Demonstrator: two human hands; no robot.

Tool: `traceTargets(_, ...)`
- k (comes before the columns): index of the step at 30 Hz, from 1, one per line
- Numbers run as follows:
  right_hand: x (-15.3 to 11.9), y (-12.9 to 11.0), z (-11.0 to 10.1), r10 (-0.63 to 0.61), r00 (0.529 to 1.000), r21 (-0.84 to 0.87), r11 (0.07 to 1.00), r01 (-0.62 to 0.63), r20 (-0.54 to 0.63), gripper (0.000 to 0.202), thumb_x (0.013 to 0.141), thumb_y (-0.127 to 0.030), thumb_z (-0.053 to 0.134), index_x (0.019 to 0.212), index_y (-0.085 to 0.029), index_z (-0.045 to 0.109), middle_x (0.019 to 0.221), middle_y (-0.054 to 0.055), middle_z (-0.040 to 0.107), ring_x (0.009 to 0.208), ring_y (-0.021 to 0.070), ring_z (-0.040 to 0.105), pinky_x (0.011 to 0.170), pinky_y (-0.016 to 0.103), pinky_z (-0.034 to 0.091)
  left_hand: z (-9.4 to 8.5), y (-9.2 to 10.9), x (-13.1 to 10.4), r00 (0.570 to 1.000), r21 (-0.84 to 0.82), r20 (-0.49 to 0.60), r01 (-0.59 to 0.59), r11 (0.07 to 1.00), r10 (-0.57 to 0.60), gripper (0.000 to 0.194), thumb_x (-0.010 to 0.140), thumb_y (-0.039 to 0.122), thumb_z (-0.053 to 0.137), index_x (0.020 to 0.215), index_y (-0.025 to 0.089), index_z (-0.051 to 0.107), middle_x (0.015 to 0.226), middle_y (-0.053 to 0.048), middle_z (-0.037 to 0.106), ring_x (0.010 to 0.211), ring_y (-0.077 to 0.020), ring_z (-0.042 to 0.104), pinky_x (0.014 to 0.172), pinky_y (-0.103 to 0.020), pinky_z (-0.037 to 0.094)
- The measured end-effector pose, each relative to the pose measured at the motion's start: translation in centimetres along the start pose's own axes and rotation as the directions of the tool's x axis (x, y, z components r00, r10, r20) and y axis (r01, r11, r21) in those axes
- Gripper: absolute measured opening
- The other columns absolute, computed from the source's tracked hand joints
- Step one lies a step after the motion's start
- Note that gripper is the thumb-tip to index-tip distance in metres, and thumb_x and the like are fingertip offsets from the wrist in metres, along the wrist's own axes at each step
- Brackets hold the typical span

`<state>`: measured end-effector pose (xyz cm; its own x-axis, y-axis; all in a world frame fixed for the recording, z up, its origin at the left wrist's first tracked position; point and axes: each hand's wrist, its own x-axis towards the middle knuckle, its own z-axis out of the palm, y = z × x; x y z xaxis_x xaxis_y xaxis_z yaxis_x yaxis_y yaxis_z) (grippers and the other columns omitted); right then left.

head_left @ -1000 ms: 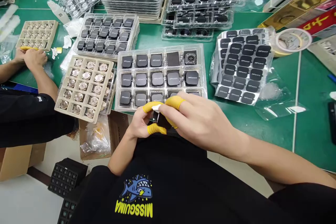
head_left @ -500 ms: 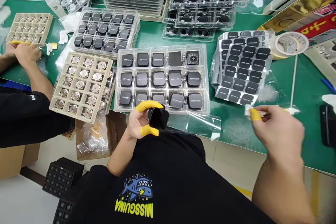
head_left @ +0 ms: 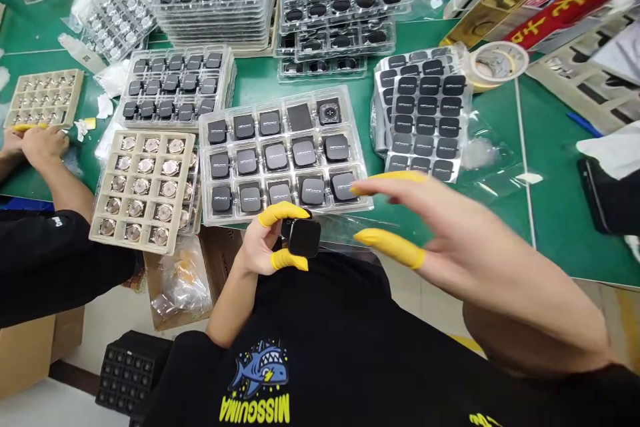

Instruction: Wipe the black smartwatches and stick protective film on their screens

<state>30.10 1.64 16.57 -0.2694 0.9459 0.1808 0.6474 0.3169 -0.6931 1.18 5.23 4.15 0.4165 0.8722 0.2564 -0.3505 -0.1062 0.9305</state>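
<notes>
Between thumb and finger, both in yellow finger covers, my left hand (head_left: 265, 240) holds a black square watch (head_left: 305, 237), its dark glossy face turned up. My right hand (head_left: 440, 220) reaches in from the right with thumb and fingers apart and nothing between them; its fingertips are near the lower right corner of a clear tray (head_left: 204, 213). Dark square pieces with pale lettering fill most compartments of that tray. One compartment at its top right shows a round-backed watch (head_left: 329, 111).
A beige tray of round watches (head_left: 169, 245) lies left. Sheets of black square stickers (head_left: 425, 125) and a tape roll (head_left: 500, 63) are right. Stacked clear trays (head_left: 215, 30) stand behind. Another person's hands (head_left: 45, 145) rest at far left. A phone-like black object (head_left: 607, 197) lies far right.
My right hand has moved left, from beside the sticker sheets toward the watch, and opened; the white scrap it held is gone from its fingers. The camera view has shifted. My left hand still holds the watch.
</notes>
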Motion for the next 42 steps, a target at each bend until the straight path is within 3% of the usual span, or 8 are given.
traceTargets(3, 3.0, -0.3, 0.6, 0.031, 0.907, 0.212, 0.968, -0.131, 0.420, 0.045, 0.110, -0.065, 0.071, 0.131, -0.026, 0.075, 0.120, 0.012, 0.086, 0.104, 0.0317, 0.082, 0.083, 0.040, 0.065, -0.2, 0.1, -0.1, 0.999, 0.048, 0.032, 0.009, 0.999, -0.010, 0.078, 0.076, 0.069, 0.106, 0.131, 0.021, 0.080, 0.116, -0.009, 0.081, 0.099, -0.0250, 0.082, 0.094, -0.041, 0.073)
traceTargets(6, 4.3, 0.8, 1.3, 0.067, 0.833, 0.306, 0.912, -0.275, 0.549, 0.035, 0.107, -0.060, 0.072, 0.115, -0.026, 0.072, 0.097, 0.006, 0.081, 0.085, 0.0264, 0.075, 0.072, 0.036, 0.059, -0.9, 0.2, -0.5, 0.997, 0.043, 0.072, -0.042, 0.998, 0.039, 0.077, 0.078, 0.069, 0.105, 0.134, 0.023, 0.079, 0.120, -0.010, 0.079, 0.102, -0.0259, 0.082, 0.091, -0.039, 0.073)
traceTargets(11, 4.4, 1.8, 2.0, 0.124, 0.880, 0.385, 0.865, -0.323, 0.459, 0.031, 0.106, -0.056, 0.076, 0.098, -0.026, 0.074, 0.094, 0.006, 0.080, 0.083, 0.0247, 0.073, 0.075, 0.037, 0.059, -1.7, 0.3, -1.2, 0.995, 0.036, 0.099, -0.032, 0.999, 0.028, 0.071, 0.084, 0.063, 0.103, 0.142, 0.029, 0.078, 0.137, -0.010, 0.070, 0.103, -0.0224, 0.078, 0.077, -0.032, 0.072)
traceTargets(15, 4.3, 2.3, 1.8, 0.140, 0.895, 0.347, 0.887, -0.303, 0.424, 0.034, 0.107, -0.058, 0.074, 0.096, -0.026, 0.076, 0.091, 0.005, 0.083, 0.079, 0.0244, 0.075, 0.072, 0.035, 0.058, -1.9, 0.3, -1.2, 0.995, 0.070, 0.099, -0.036, 0.997, 0.029, 0.072, 0.081, 0.061, 0.106, 0.140, 0.029, 0.080, 0.132, -0.010, 0.069, 0.111, -0.0241, 0.075, 0.078, -0.030, 0.071)
traceTargets(20, 3.9, 2.9, 2.1, 0.070, 0.929, 0.277, 0.944, -0.179, 0.364, 0.022, 0.111, -0.046, 0.066, 0.104, -0.027, 0.076, 0.098, 0.004, 0.086, 0.083, 0.0243, 0.080, 0.073, 0.035, 0.058, -1.6, 0.2, -1.1, 0.998, 0.153, 0.054, -0.048, 0.987, 0.041, 0.073, 0.081, 0.068, 0.103, 0.136, 0.025, 0.082, 0.122, -0.010, 0.072, 0.106, -0.0238, 0.074, 0.073, -0.028, 0.068)
traceTargets(26, 4.0, 1.7, 2.3, -0.114, 0.975, 0.187, 0.979, 0.078, 0.190, 0.018, 0.116, -0.037, 0.067, 0.129, -0.027, 0.075, 0.126, 0.009, 0.085, 0.113, 0.0289, 0.081, 0.095, 0.041, 0.063, -0.8, 0.5, -0.7, 0.991, 0.209, 0.105, -0.105, 0.972, 0.085, 0.072, 0.088, 0.070, 0.097, 0.141, 0.026, 0.079, 0.124, -0.012, 0.077, 0.109, -0.0260, 0.079, 0.077, -0.031, 0.071)
traceTargets(36, 3.4, 0.9, 4.8, -0.377, 0.920, -0.344, 0.883, 0.321, -0.110, 0.012, 0.116, -0.015, 0.064, 0.120, -0.024, 0.072, 0.109, 0.009, 0.085, 0.102, 0.0296, 0.076, 0.090, 0.044, 0.052, 0.5, 0.9, -0.9, 0.989, 0.270, 0.051, -0.144, 0.952, 0.135, 0.069, 0.092, 0.062, 0.097, 0.148, 0.028, 0.076, 0.126, -0.011, 0.076, 0.110, -0.0246, 0.079, 0.076, -0.028, 0.072)
traceTargets(42, 3.2, 1.4, 5.7, -0.344, 0.933, -0.290, 0.908, 0.302, -0.108, 0.017, 0.118, -0.027, 0.064, 0.132, -0.021, 0.071, 0.113, 0.012, 0.083, 0.108, 0.0321, 0.075, 0.092, 0.044, 0.055, 0.7, 0.9, -0.8, 0.987, 0.309, 0.046, -0.159, 0.938, 0.153, 0.068, 0.093, 0.063, 0.095, 0.147, 0.027, 0.076, 0.125, -0.012, 0.076, 0.111, -0.0250, 0.078, 0.074, -0.027, 0.071)
